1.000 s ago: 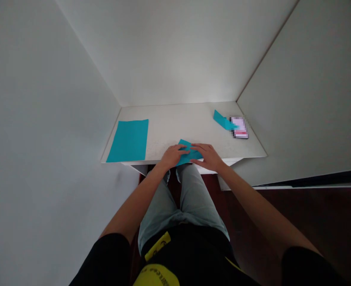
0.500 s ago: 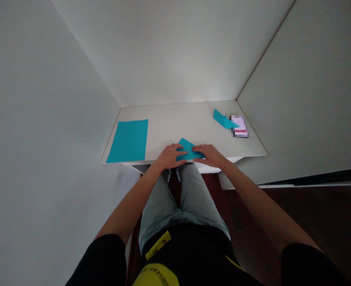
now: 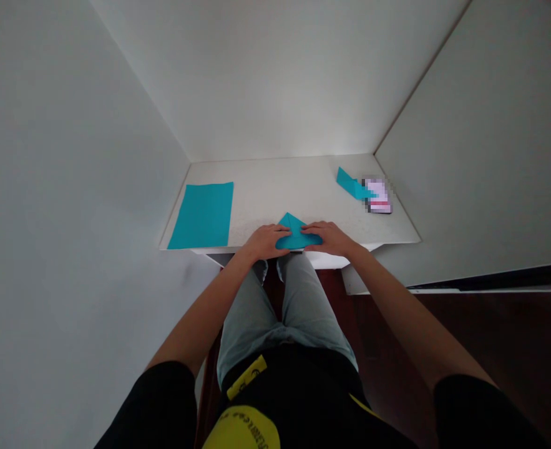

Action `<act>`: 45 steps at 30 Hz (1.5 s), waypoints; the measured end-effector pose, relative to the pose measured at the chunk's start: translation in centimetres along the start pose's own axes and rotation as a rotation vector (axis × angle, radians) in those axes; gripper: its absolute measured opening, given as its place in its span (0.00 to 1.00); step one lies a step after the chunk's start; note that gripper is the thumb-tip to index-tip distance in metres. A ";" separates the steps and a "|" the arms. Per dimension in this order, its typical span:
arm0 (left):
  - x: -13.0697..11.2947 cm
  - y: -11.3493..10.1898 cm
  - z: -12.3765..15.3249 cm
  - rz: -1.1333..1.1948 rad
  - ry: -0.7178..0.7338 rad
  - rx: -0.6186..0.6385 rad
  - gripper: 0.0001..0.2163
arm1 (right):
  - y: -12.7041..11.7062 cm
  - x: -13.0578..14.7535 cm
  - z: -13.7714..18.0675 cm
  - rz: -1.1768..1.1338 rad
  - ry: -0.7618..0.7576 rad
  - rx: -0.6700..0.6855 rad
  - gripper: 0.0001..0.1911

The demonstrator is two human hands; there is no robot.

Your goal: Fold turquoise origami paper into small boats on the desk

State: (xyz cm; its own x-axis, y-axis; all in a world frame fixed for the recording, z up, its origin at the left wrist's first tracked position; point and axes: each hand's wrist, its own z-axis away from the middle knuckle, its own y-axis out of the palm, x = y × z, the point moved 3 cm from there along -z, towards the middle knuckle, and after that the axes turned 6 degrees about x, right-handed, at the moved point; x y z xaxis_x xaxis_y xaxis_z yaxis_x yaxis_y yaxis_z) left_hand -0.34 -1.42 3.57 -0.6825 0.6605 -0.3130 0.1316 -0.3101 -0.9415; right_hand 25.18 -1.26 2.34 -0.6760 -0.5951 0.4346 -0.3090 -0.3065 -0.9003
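A blue sheet of paper (image 3: 296, 236), folded to a triangular peak with a strip along its near edge, lies at the front edge of the white table. My left hand (image 3: 268, 241) grips its left side, with fingers on top and the thumb at the near edge. On the opposite side my right hand (image 3: 329, 238) holds it the same way, fingertips near the middle. Both hands partly cover the paper's side corners.
A flat blue sheet (image 3: 203, 215) lies at the left of the white table (image 3: 275, 181). Toward the back right, a folded blue paper piece (image 3: 349, 184) touches a blurred-out phone-like object (image 3: 378, 196). White walls enclose the table behind and at both sides.
My left fingers have drawn closer together on the paper, and the right fingers have shifted slightly. The folded paper stays in the same place; the view has tilted a little.
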 end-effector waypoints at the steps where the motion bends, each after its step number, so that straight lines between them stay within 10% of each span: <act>1: 0.1 0.0 0.0 0.018 0.004 -0.003 0.27 | -0.1 -0.1 -0.1 -0.008 -0.011 -0.002 0.27; 16: -0.9 -0.5 -0.3 -0.006 -0.197 -0.184 0.26 | -0.1 -0.4 -1.7 -0.026 0.168 -0.121 0.14; 23: -4.5 3.8 1.6 -0.086 -0.097 -0.218 0.25 | 0.0 1.5 -1.7 0.132 0.242 -0.252 0.17; 31: -4.1 5.2 1.6 -0.050 -0.138 -0.209 0.30 | 6.3 6.4 -0.3 0.127 0.092 -0.201 0.33; 45: -0.6 4.4 5.1 -0.025 -0.235 -0.250 0.28 | 3.8 1.3 3.6 0.226 0.190 -0.210 0.29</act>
State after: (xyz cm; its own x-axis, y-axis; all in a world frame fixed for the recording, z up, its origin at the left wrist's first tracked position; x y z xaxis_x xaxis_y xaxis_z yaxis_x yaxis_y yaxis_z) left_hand -2.99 -6.63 0.27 -0.8309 0.4813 -0.2791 0.2646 -0.0993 -0.9592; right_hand 25.57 -5.85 -0.45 -0.8493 -0.4753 0.2298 -0.2549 -0.0120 -0.9669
